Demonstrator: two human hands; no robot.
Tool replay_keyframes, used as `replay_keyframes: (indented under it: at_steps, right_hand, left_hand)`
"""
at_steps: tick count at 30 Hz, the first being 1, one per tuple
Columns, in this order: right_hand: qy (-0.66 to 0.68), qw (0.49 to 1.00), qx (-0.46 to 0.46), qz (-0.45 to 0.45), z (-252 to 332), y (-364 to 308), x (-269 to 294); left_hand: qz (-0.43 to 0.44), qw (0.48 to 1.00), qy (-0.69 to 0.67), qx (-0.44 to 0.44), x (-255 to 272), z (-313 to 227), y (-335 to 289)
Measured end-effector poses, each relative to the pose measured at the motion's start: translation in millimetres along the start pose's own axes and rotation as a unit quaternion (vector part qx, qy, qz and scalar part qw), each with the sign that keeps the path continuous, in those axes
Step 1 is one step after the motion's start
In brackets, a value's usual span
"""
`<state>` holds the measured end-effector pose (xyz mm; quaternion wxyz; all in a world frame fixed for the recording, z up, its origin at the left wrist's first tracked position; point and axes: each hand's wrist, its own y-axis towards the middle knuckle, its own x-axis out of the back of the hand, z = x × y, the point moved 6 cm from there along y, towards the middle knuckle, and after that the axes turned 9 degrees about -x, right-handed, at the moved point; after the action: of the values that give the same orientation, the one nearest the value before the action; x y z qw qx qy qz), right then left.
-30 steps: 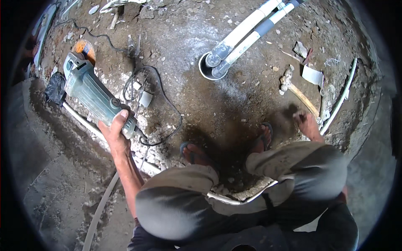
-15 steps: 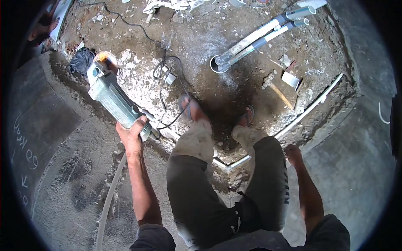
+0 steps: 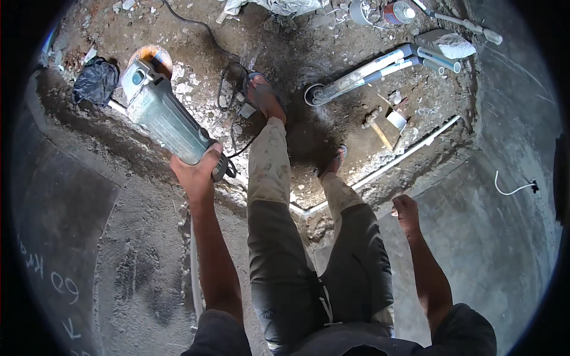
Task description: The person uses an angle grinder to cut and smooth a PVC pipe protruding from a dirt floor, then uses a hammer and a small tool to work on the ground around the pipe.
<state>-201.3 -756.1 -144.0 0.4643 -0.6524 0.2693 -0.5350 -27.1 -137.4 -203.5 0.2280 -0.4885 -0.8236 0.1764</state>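
Observation:
My left hand is closed round the rear handle of a large grey-green angle grinder. The grinder tilts away to the upper left, with an orange-patterned disc at its far end. A black power cord lies across the dirt near it. My right hand hangs beside my right leg with its fingers curled; a tiny pale spot shows at the fingertips, too small to name. A hammer with a wooden handle lies on the dirt ahead of that hand, with a white-bladed scraper-like tool close by.
Grey and white pipes lean from a round hole in the dirt. A thin white pipe runs along the trench edge. A black plastic bag lies left of the disc. A bottle stands far right. Smooth concrete borders the right.
The grinder has come slightly nearer, still in my left hand. My left foot has stepped forward. My right hand has moved a little up, away from my knee.

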Motion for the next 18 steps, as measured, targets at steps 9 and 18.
replay_keyframes:
  at_steps: [9,18]
  right_hand:
    - [-0.206,0.936,0.234,-0.162,146,-106,-9]
    - [-0.302,0.945,0.118,-0.045,83,-84,-24]
  left_hand:
    - [-0.03,0.998,-0.009,0.062,21,-39,53]
    - [-0.079,0.997,0.005,-0.027,24,-133,141]
